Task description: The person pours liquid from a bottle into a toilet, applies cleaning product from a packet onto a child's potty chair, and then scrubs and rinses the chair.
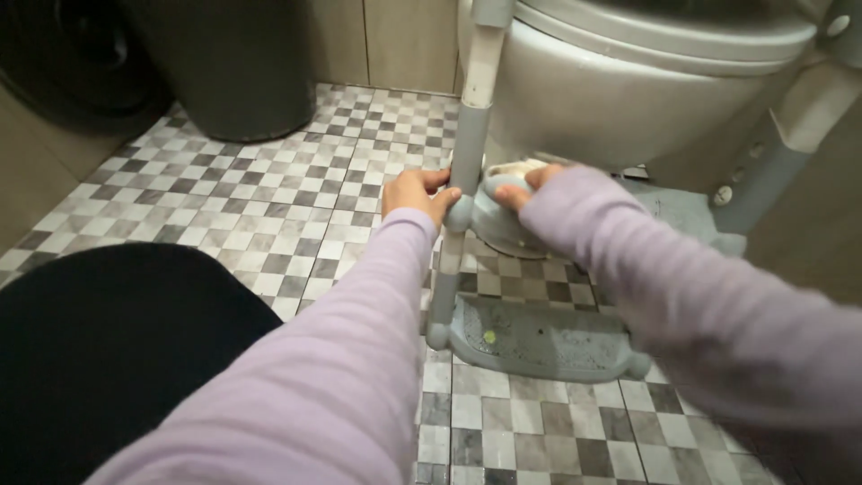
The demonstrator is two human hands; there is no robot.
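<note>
Left hand (417, 193) curled around grey ladder post (467, 144), fingers closed. Right hand (530, 184) pressed over rounded upper step (503, 224), grip unclear. Between both: post joint. Below: lower step (539, 337) on checkered floor (269, 198). Above: white toilet bowl (628, 99). Best kept: post steady, step pushed squarely.

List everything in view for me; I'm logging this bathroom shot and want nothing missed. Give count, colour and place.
toilet bowl: one, white, top right
ladder rail: one, grey and white, upright at centre, beside the bowl
lower step: one, grey-blue, on the floor below centre
upper step: one, grey-blue, under the bowl
right ladder rail: one, grey and white, slanting at far right
bin: one, dark grey, top left
floor tiles: many, grey and white checks
left hand: lilac sleeve, gripping the ladder rail
right hand: lilac sleeve, on the upper step
</note>
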